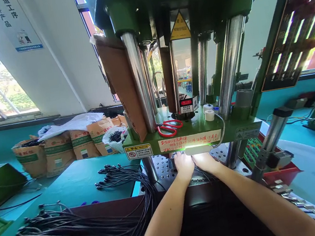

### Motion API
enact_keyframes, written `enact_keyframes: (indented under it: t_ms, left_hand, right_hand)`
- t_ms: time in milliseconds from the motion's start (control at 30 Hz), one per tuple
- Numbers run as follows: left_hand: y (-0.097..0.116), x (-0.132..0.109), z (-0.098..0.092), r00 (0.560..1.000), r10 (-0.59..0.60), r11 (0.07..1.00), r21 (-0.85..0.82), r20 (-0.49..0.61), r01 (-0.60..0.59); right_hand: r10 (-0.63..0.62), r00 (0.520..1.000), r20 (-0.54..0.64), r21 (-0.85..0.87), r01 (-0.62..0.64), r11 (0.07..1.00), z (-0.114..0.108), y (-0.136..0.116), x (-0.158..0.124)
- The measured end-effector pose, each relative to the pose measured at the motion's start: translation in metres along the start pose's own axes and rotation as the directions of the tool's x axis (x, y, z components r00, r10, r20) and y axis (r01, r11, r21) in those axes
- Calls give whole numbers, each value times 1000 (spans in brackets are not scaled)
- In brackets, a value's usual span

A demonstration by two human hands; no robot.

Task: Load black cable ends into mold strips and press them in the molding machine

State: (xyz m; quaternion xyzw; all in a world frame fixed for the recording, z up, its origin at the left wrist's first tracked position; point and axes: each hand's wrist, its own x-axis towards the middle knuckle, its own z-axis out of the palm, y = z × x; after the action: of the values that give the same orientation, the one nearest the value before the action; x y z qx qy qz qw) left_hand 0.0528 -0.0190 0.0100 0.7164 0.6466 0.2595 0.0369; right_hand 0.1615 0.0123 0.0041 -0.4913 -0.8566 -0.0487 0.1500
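Both hands reach in low under the green press [204,139], close together at its perforated metal bed [164,167]. My left hand [184,163] has its fingers bent and closed; whatever is in them is hidden. Beside it, my right hand [204,161] is closed too, its fingertips covered by the lit lamp bar [199,150] and washed out by glare. Thin black cables [204,173] run just below the hands. A large bundle of black cables with small end plugs [121,174] lies to the left, draped over the table edge.
Red-handled scissors [170,128] and white rolls [209,115] rest on the press ledge. A cardboard sheet [120,84] leans against the left steel column [139,77]. On the right are a button panel [256,155] and a metal post [269,145]. Paper sacks [57,153] stand behind the left table.
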Motion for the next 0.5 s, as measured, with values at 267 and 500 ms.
enact_keyframes:
  t_ms: [267,500]
  left_hand:
    - [-8,6,8,1000,2,1000,-12,-19,-3]
    - [-20,14,-6,988,137,991,-9,67,-137]
  right_hand:
    - [-10,1000,-3,13,10,1000,11,-4,9]
    - [-70,997,33,4,70,998,-4,14,-4]
